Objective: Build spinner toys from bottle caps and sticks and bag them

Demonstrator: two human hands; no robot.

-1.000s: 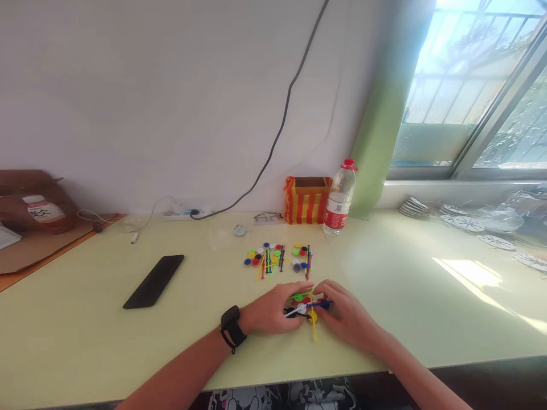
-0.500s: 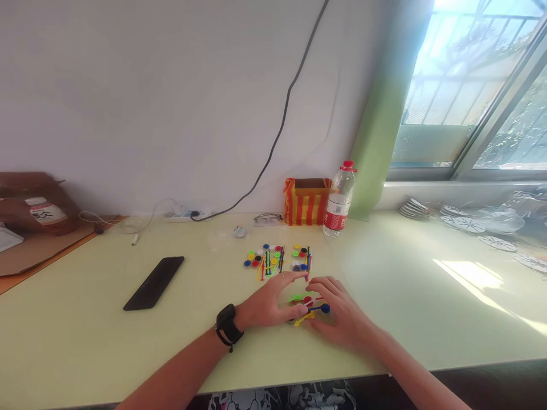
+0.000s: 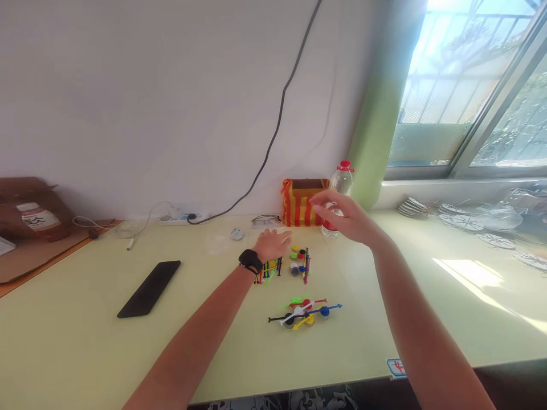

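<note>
My left hand (image 3: 272, 245), with a black watch (image 3: 250, 261) on its wrist, reaches over the left pile of coloured discs and arrow pointers (image 3: 269, 272), hiding much of it. Its fingers are apart, and nothing shows in them. Raised in front of the striped box (image 3: 298, 206) and the bottle (image 3: 342, 181), my right hand (image 3: 348, 219) is open and holds nothing visible. A smaller group of discs and pointers (image 3: 306, 266) lies to the right of my left hand. Nearer me sit several arrow spinners with discs (image 3: 298, 311), in green, red, white, blue, black and yellow.
A black phone-like slab (image 3: 149, 288) lies at left. Eyeglasses (image 3: 265, 220), a small round tin (image 3: 237, 234) and a power strip (image 3: 177, 218) are along the wall. Patterned paper discs (image 3: 459, 220) lie at far right, below the window. A sticker (image 3: 396, 367) marks the front edge.
Both hands have left the near spinners. My left hand moved forward over the left pile; my right hand rose toward the box and bottle. The near spinners are now uncovered.
</note>
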